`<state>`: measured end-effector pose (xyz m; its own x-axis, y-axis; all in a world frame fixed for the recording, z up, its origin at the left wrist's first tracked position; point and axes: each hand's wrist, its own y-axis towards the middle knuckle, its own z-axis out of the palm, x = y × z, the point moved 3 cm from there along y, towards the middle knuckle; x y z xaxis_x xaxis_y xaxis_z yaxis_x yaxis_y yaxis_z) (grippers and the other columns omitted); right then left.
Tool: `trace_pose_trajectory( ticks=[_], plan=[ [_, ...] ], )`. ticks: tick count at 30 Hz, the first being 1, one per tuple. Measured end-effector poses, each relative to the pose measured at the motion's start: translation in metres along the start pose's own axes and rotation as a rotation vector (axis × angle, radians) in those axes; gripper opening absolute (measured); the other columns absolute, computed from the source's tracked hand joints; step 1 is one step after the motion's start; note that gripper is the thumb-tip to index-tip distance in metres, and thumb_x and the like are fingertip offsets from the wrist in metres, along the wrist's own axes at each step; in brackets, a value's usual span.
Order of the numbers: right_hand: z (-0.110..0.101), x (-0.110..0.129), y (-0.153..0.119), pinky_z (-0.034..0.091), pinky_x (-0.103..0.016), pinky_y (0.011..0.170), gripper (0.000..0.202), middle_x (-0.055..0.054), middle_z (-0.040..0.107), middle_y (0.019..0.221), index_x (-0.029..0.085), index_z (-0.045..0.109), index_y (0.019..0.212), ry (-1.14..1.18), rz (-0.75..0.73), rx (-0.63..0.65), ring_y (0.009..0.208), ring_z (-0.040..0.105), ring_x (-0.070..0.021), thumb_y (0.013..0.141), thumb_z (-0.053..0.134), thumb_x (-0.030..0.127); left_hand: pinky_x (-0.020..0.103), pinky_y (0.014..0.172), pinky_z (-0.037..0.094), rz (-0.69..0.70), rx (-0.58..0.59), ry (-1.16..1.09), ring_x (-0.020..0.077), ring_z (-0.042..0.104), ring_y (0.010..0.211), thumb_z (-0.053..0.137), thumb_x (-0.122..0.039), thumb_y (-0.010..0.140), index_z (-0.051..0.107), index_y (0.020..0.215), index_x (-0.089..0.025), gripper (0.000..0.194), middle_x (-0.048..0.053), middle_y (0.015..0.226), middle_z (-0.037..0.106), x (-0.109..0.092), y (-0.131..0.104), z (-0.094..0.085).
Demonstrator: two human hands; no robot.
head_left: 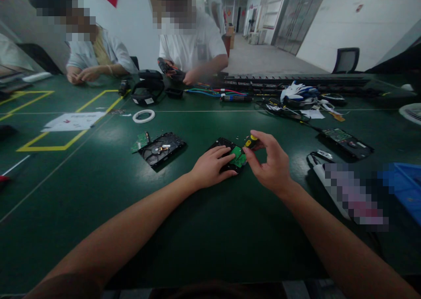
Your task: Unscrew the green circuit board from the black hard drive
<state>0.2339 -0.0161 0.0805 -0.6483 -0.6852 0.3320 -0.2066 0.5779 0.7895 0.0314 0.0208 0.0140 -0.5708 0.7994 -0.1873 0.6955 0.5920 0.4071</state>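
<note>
My left hand (213, 165) lies flat with its fingers spread over a black hard drive (224, 142), whose green circuit board (238, 157) faces up. In my right hand (271, 163) is a short yellow and black screwdriver (251, 141), pinched between thumb and fingers above the board's right side. The screwdriver's tip is too small to make out. A few tiny bits, perhaps screws, lie behind the drive. To the left sits an opened hard drive (163, 149), with a loose green board (140, 142) beside it.
At the right are another drive (348, 143), a pouch-like object (348, 193) and a blue crate (406, 189). A white tape ring (144, 116), papers (74, 121), cables and gloves (297, 92) lie farther back. Two people sit or stand across the green table (204, 233).
</note>
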Motion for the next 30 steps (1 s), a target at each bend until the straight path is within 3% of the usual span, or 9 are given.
trace_pose_trajectory(
  ticks=[8,13,23,30],
  plan=[
    [0.000,0.001,0.005,0.063,-0.044,0.091,0.057,-0.008,0.068,0.131,0.031,0.050,0.149,0.005,-0.023,0.040,0.100,0.073,-0.0231,0.096,0.064,0.017,0.055,0.119,0.044,-0.007,-0.007,0.016,0.0346,0.053,0.142,0.061,-0.064,0.099,0.063,0.142,-0.019,0.063,0.016,0.151,0.058,0.001,0.002,0.000],
    [0.001,-0.006,0.004,0.064,-0.043,0.091,0.057,-0.010,0.065,0.139,0.030,0.049,0.149,0.037,0.011,-0.010,0.106,0.073,-0.0246,0.095,0.063,0.016,0.054,0.119,0.044,-0.011,-0.017,0.028,0.0336,0.052,0.143,0.058,-0.065,0.100,0.063,0.142,-0.018,0.063,0.016,0.150,0.058,0.003,0.003,0.004],
    [0.003,-0.004,0.012,0.064,-0.044,0.084,0.051,-0.007,0.064,0.122,0.033,0.055,0.142,-0.009,-0.053,-0.037,0.107,0.067,-0.0251,0.095,0.067,0.017,0.056,0.119,0.044,-0.030,-0.020,0.031,0.0353,0.053,0.141,0.064,-0.060,0.098,0.064,0.141,-0.018,0.060,0.017,0.148,0.059,0.001,0.012,0.003],
    [0.007,-0.007,0.018,0.064,-0.043,0.083,0.044,-0.008,0.064,0.121,0.030,0.058,0.137,-0.011,-0.017,-0.106,0.106,0.066,-0.0246,0.095,0.066,0.018,0.055,0.118,0.045,-0.040,-0.017,0.042,0.0347,0.056,0.138,0.063,-0.059,0.098,0.065,0.138,-0.018,0.058,0.016,0.147,0.059,0.000,0.013,0.003]
  ],
)
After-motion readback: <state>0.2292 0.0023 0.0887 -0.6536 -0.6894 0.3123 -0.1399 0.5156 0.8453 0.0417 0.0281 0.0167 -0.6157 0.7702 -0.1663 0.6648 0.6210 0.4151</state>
